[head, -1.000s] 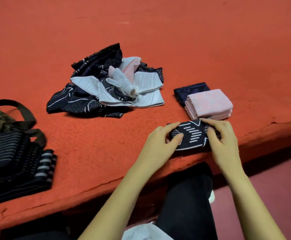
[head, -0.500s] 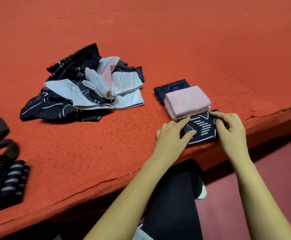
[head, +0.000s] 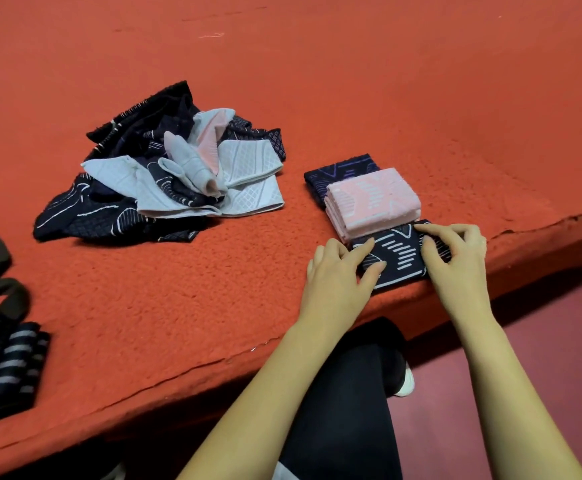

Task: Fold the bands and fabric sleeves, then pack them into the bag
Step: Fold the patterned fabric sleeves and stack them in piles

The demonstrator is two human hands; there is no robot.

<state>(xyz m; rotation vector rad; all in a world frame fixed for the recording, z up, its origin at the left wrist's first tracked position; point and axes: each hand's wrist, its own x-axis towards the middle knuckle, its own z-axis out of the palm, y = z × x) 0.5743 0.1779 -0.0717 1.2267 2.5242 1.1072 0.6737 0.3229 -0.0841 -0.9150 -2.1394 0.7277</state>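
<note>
**Head view.**
- Navy folded band (head: 398, 258), white line pattern: laid at the near right edge of the orange carpeted platform (head: 352, 81), touching the near side of a pink folded piece (head: 374, 199).
- Left hand (head: 338, 275): the band's left end is pinched between thumb and fingers.
- Right hand (head: 456, 258): the right end is pinched, fingers curled. The fold is judged to be squared for stacking.
- Navy folded piece (head: 338, 168): set just beyond the pink one.
- Unfolded heap (head: 165, 174): far left, judged to be awaiting folding.
- Bag (head: 2, 289): left edge, well apart, with striped dark fabric (head: 12, 358) just near of it.
</note>
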